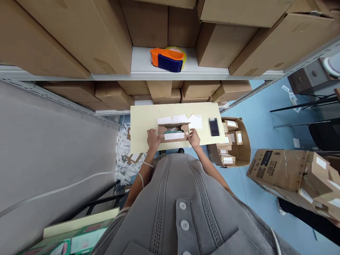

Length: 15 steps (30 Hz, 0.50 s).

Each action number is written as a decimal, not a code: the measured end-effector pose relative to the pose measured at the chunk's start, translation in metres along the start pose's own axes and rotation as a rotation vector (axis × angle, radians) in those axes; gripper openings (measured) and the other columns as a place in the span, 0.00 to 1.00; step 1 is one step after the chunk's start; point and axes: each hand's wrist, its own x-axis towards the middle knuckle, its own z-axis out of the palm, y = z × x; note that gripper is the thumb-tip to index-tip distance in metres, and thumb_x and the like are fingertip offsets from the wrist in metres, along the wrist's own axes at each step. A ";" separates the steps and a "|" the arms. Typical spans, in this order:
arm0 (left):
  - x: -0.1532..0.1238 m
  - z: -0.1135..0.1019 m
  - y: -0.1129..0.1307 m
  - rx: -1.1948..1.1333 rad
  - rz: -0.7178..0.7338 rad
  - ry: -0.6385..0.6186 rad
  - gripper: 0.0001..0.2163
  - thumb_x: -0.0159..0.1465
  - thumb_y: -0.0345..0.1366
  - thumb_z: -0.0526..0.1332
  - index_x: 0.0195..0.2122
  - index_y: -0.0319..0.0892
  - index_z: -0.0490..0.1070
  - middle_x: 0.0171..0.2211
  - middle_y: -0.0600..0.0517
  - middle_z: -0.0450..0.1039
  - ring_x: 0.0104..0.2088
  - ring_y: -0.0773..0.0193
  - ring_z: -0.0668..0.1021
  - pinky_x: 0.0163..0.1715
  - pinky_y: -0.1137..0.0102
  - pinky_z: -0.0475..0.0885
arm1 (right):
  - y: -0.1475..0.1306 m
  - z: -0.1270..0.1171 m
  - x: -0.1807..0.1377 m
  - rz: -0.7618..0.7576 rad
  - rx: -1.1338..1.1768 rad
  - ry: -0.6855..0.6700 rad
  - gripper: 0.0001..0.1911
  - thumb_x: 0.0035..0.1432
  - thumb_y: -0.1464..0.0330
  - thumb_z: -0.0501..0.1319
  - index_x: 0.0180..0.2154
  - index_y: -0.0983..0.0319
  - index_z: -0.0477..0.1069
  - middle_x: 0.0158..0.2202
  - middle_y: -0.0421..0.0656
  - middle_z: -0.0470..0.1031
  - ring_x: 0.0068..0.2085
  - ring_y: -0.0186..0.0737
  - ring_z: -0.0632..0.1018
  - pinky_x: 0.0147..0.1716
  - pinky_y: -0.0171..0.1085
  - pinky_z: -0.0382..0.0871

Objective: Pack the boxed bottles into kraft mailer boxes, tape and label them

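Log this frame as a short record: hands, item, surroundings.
left hand: on left end of cardboard box
right hand: on right end of box, fingers by a shiny clear strip
box: open top, green item inside, white label on near side
surface: pale yellow board under box
also on board: white paper, pixelated dark item
shelf ahead: orange-and-blue tape dispenser
right of board: open carton of small boxes
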 end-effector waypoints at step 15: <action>-0.010 -0.012 -0.001 0.103 0.350 0.049 0.23 0.67 0.39 0.55 0.64 0.49 0.62 0.65 0.44 0.58 0.62 0.48 0.65 0.63 0.54 0.57 | -0.014 -0.017 -0.005 -0.303 -0.232 0.032 0.34 0.61 0.71 0.57 0.67 0.51 0.53 0.60 0.50 0.63 0.42 0.47 0.78 0.40 0.42 0.73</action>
